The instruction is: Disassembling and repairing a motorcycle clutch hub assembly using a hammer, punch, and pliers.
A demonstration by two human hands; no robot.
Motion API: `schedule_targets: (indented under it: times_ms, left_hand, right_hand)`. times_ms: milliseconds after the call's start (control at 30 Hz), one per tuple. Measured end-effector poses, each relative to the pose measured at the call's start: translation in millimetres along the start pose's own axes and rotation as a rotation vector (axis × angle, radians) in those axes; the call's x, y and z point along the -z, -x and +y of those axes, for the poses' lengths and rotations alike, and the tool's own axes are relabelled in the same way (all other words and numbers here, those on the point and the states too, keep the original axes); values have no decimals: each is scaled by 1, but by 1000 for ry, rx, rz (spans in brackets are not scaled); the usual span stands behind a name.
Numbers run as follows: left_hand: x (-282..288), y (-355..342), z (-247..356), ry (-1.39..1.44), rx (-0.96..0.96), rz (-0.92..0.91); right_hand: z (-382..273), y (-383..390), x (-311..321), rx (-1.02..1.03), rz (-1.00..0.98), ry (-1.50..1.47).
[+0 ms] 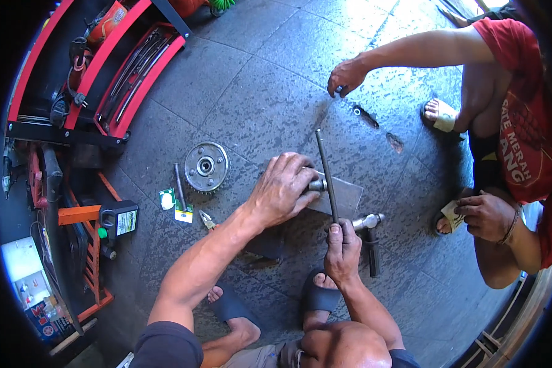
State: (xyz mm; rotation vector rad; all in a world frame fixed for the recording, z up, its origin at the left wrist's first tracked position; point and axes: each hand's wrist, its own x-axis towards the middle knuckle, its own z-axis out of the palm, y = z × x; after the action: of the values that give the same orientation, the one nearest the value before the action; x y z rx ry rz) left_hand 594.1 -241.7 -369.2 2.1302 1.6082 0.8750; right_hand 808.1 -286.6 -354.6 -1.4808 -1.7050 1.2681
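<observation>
My left hand is closed around a short cylindrical metal part, most of it hidden by the fingers. In my right hand is a long dark metal rod, gripped near its lower end and slanting up and away. The rod crosses close to the exposed end of the metal part; whether they touch I cannot tell. Beneath both lies a flat grey metal plate on the floor. A hammer with a silver head and black handle lies just right of my right hand.
Left of my hands lie a round metal hub, a dark rod, small packets and pliers. A red tool cart and black bottle stand further left. At right a co-worker's hand reaches toward the tiled floor.
</observation>
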Motion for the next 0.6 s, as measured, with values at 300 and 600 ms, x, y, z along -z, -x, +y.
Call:
schedule_targets:
  times_ms: [300,600]
  left_hand:
    - [-6,20,14,-47,102,64]
    - [-37,64,89,580,843,28]
  right_hand:
    - [13,22,-24,-74,-32,-51]
    - [10,25,-27,-114,-41,-126]
